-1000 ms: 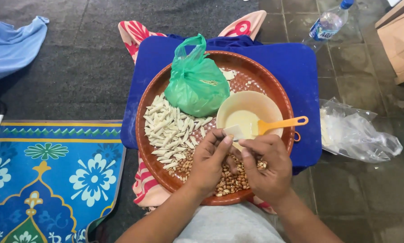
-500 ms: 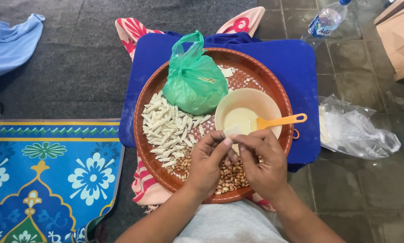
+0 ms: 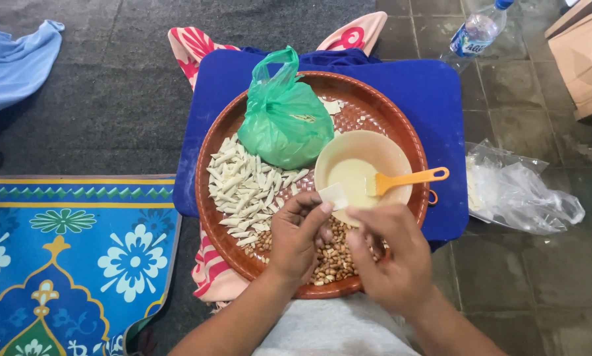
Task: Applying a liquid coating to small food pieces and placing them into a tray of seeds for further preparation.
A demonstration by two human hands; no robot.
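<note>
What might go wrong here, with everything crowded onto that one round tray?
The left hand holds a small white wrapper piece right beside the cream bowl; a nudge might tip its pale liquid onto the peanuts. The orange brush sticks out over the rim and might get knocked by the right hand. The tray rests on a cushion, so it may wobble.

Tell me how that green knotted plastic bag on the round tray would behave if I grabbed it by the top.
The green plastic bag looks thin and crinkled, so it would probably sag and change shape rather than hold form. It bulges full below its knotted handles, so it is likely fairly heavy for its size. Resting on the round tray with a wide base, it seems unlikely to roll.
</note>
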